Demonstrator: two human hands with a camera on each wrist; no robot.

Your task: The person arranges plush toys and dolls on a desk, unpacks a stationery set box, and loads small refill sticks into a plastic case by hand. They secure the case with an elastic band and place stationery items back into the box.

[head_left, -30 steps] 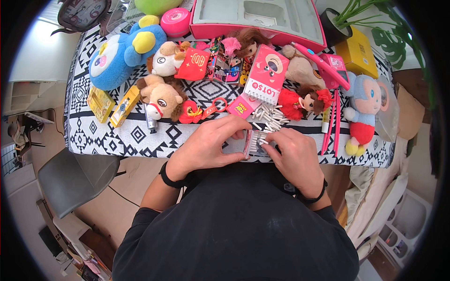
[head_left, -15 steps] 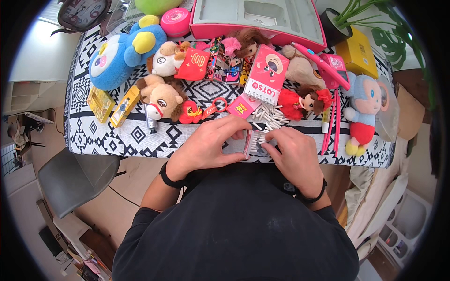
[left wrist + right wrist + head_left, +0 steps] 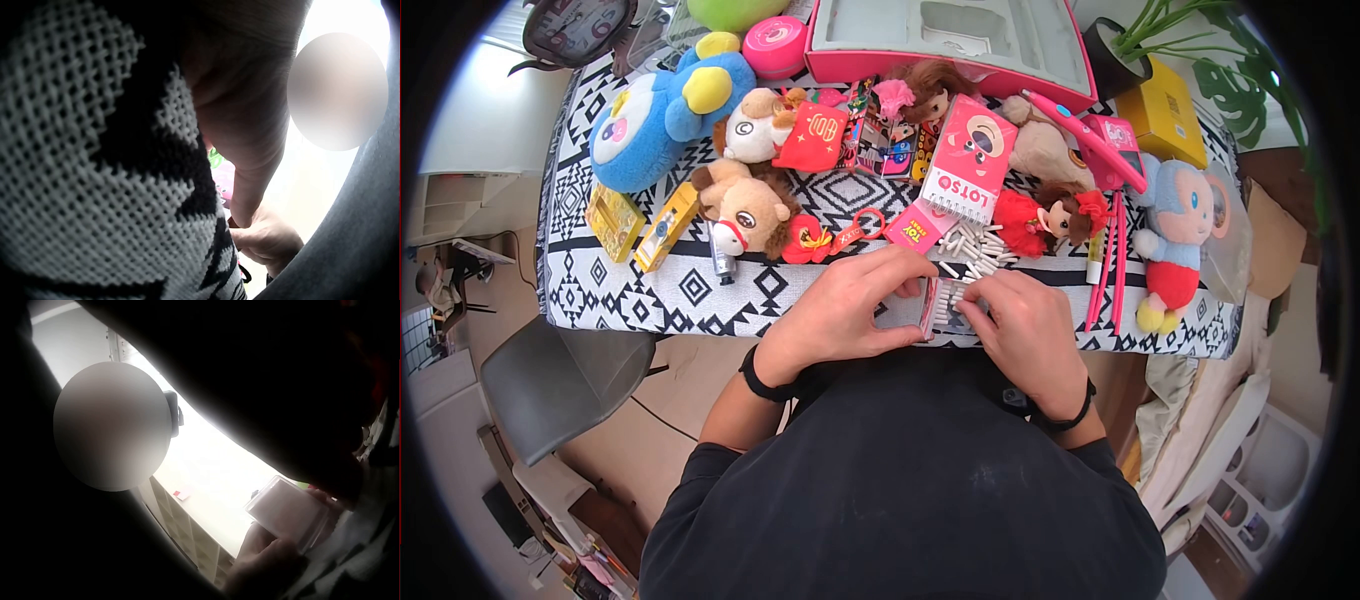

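Note:
A small clear plastic box [image 3: 927, 308] stands near the table's front edge, with short white sticks [image 3: 942, 300] lined up inside it. My left hand [image 3: 850, 305] holds the box's left side between thumb and fingers. In the right wrist view the clear lid [image 3: 289, 511] stands raised in the left hand's fingers. My right hand [image 3: 1028, 335] reaches into the box from the right, its thumb and forefinger pinching at a white stick, mostly hidden by the fingertips. Just beyond the box lies a loose pile of white sticks [image 3: 972, 248]. The left wrist view shows mostly patterned cloth [image 3: 75, 175].
Behind the pile are a pink Toy Story card [image 3: 914, 228], a Lotso notebook [image 3: 970, 160] and a doll in red [image 3: 1050, 222]. Plush horses [image 3: 745, 205] sit to the left. Pink sticks [image 3: 1114, 265] and a blue plush [image 3: 1175, 235] lie to the right.
My right fingertips have shifted slightly left and down into the box, covering the stick seen at them before. The left hand and the box have stayed put.

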